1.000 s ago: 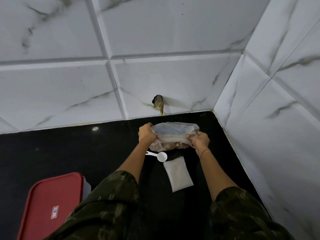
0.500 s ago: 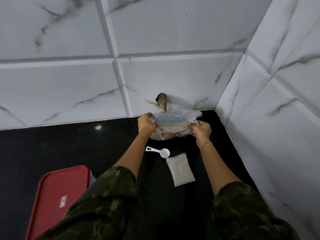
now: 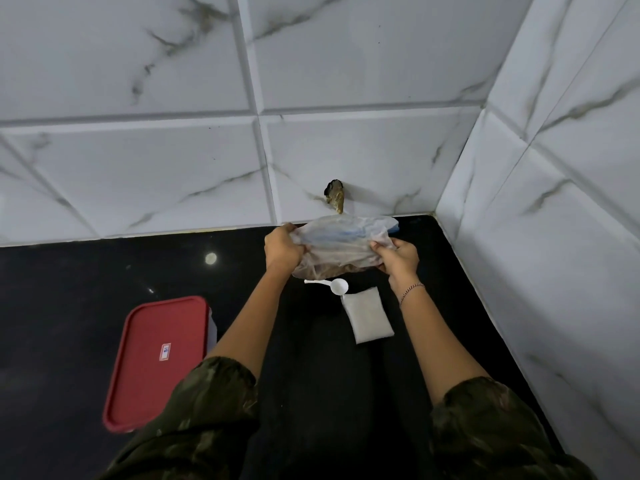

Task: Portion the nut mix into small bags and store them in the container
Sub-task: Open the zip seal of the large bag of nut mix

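Nut mix [image 3: 329, 271] is seen as a brown mass in the bottom of a large clear bag [image 3: 346, 237], which is held over the far part of the black counter [image 3: 69, 323], close to the tiled wall [image 3: 138, 168].

Nearest, two camouflage sleeves [image 3: 207, 410] are seen, with bare forearms reaching forward. Left of the left forearm, a container [image 3: 212, 325] closed by a red lid [image 3: 156, 358] is set on the counter. Further on, just left of the right forearm, a flat white pack of small bags [image 3: 369, 317] is laid. A white scoop [image 3: 334, 285] is laid just beyond it, with its bowl near the pack's far corner and its handle pointing left. A bracelet [image 3: 412, 292] is worn on the right wrist.

Beyond these, the large bag is grasped at both ends. The left grip [image 3: 282, 249] is clenched on its left edge and the right grip [image 3: 398, 256] on its right edge, with the plastic spread between them. Whether the bag's bottom touches the counter cannot be told. Behind the bag, a small dark fitting [image 3: 335, 199] is fixed low on the wall. What it is cannot be made out.
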{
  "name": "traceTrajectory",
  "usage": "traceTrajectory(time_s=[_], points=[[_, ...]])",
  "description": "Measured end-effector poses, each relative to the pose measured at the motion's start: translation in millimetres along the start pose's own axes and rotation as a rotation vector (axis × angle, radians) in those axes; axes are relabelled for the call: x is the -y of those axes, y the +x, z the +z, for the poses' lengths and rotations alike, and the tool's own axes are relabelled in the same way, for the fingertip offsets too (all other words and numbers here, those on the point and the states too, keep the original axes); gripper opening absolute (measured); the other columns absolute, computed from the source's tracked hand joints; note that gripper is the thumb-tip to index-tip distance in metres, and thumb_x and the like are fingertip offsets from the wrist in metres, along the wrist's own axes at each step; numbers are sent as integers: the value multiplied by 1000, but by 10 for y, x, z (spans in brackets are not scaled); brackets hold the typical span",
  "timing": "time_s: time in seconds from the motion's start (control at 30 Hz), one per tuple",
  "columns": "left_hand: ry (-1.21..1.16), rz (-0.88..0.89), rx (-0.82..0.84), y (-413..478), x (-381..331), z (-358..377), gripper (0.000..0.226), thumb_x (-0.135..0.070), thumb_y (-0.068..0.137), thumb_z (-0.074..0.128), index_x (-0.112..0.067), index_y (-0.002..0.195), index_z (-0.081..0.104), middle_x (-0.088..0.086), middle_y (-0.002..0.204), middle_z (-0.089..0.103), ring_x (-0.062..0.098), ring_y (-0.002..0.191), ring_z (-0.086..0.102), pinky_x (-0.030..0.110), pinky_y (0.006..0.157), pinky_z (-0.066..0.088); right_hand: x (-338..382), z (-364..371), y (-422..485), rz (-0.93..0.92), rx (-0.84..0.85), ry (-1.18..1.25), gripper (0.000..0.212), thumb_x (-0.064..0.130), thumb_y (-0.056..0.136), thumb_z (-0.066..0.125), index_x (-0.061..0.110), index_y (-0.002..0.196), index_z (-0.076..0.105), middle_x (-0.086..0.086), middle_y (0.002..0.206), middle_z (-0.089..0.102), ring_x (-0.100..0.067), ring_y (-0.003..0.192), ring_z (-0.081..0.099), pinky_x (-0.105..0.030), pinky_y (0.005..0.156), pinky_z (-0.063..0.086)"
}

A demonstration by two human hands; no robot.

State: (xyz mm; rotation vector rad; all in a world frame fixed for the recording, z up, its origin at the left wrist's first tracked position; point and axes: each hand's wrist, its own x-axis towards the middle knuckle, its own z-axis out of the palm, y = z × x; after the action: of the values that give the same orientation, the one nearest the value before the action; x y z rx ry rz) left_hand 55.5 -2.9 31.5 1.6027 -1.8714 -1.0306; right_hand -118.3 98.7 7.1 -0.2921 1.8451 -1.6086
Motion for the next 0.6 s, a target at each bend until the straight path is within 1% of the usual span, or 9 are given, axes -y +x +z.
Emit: traceTrajectory(time_s=[0.07,0.13,0.2,0.27,0.4,0.47,0.53,0.6], points=[[8,24,-26,-109,59,-106,36,-6,81,73,-7,116,64,8,108,67,22,103,62,17,79,42,-21,10,-141,-3,23,23,27,3,80,71,3,106,65,-12,96,66,-23,87,65,-38,78,56],[9,33,-35,-210,128,-198,37,-8,80,74,-8,116,64,7,108,66,21,102,63,20,81,46,-59,21,-269,-2,50,37,21,4,80,72,7,100,66,-12,96,66,-24,87,66,-37,75,57],[37,39,-35,-308,216,-269,42,-11,80,74,-8,120,62,8,111,66,16,97,60,21,81,45,-105,20,-404,1,76,18,20,5,80,71,8,99,66,-10,93,66,-22,84,66,-32,68,57],[72,44,-28,-410,292,-324,41,-11,81,74,-8,120,62,8,110,66,13,90,56,19,77,44,-152,14,-531,13,93,-8,21,7,81,71,7,101,66,-9,94,66,-20,84,65,-28,66,56],[85,18,-14,-589,453,-385,33,-8,82,71,-9,114,64,10,105,66,14,87,56,21,70,43,-274,-14,-766,50,113,-16,14,7,82,70,10,95,66,-11,99,66,-20,87,65,-28,67,56],[91,10,4,-666,536,-418,33,-9,81,72,-10,113,64,9,105,65,16,90,59,22,72,45,-341,-41,-888,76,124,-8,18,8,82,70,9,99,65,-10,100,66,-19,86,65,-29,67,57],[115,17,25,-740,614,-460,34,-10,80,74,-10,113,64,5,103,62,15,93,57,22,76,44,-405,-81,-1033,107,131,-22,21,10,83,69,9,103,65,-8,100,66,-17,86,65,-32,72,58],[153,27,38,-806,677,-493,30,-8,80,72,-10,109,65,3,97,61,14,88,55,19,72,41,-473,-126,-1204,139,134,12,15,10,84,68,12,98,64,-6,97,65,-17,86,64,-33,73,57]])
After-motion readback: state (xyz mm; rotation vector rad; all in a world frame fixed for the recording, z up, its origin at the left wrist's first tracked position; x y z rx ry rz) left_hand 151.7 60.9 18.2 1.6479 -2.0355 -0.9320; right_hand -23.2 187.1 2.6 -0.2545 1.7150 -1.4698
